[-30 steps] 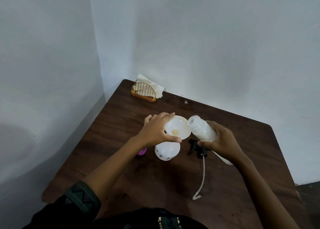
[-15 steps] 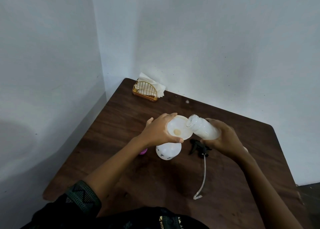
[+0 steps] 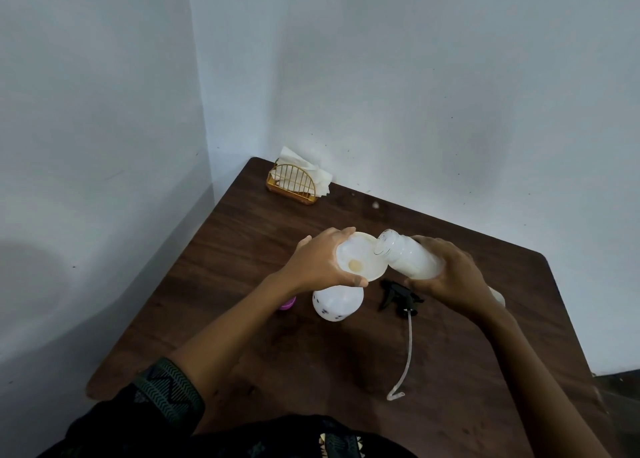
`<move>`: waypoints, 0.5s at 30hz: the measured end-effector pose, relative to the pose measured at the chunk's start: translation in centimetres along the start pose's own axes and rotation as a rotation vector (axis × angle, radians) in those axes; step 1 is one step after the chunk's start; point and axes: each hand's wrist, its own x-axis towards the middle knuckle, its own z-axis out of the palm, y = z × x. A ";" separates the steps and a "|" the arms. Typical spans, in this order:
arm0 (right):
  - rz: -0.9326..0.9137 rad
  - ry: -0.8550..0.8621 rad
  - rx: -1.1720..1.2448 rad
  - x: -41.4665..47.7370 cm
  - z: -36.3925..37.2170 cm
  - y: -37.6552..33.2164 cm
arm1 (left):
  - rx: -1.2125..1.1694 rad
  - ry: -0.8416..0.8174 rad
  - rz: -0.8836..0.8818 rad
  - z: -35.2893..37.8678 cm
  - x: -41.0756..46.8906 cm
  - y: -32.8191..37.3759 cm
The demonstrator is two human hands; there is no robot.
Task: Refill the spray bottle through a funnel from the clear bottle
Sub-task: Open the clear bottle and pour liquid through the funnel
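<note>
A single wide-angle camera is riding on the person's head, looking forward and down across the dark wooden bench (image 3: pixel 467 371). It is sitting close above the bench, so both forearms (image 3: pixel 225 333) are reaching in from the bottom edge, with the left hand (image 3: pixel 322 267) and right hand (image 3: pixel 450 277) meeting near the middle. It is facing the room corner, where the pale walls (image 3: pixel 450 94) are filling the upper half.
</note>
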 end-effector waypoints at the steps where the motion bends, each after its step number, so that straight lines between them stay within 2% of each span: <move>1: 0.001 0.001 -0.004 0.0 -0.1 0.0 | 0.004 0.002 0.002 0.0 0.0 0.0; 15: -0.013 -0.014 -0.072 0.5 -1.1 -0.3 | -0.027 -0.030 -0.002 -0.1 0.4 0.1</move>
